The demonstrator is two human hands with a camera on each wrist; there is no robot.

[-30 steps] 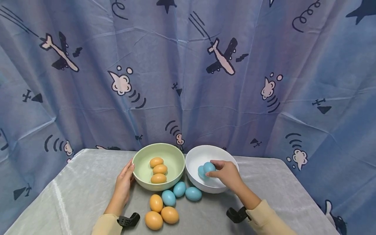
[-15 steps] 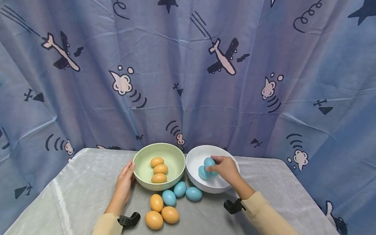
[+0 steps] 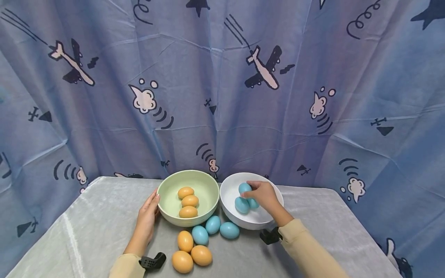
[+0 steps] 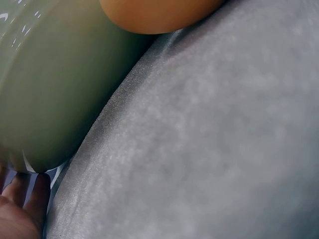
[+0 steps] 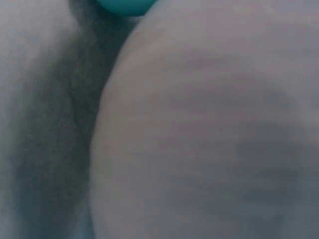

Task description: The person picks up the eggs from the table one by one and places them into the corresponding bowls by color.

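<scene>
My left hand (image 3: 146, 217) rests against the left side of a light green bowl (image 3: 206, 193), its fingers fairly straight along the outer wall. Three orange eggs (image 3: 189, 200) lie in a row inside that bowl. Over the white bowl (image 3: 227, 191), the right hand (image 3: 267, 197) pinches a blue egg (image 3: 244, 187) between thumb and fingers. Below the held egg, two more blue eggs (image 3: 242, 205) sit in the white bowl, one partly behind the hand. The left wrist view has the green bowl's wall (image 4: 55, 84) with fingertips touching its edge. The right wrist view shows no hand.
In front of the bowls, three blue eggs (image 3: 229, 230) and three orange eggs (image 3: 201, 255) lie close together on the grey tablecloth (image 3: 87, 227). The bowls stand side by side. A blue patterned curtain (image 3: 194, 96) hangs behind the table.
The right hand has moved slightly left and farther back over the white bowl, carrying the pinched blue egg off the other two. The left hand has stayed at the green bowl.
</scene>
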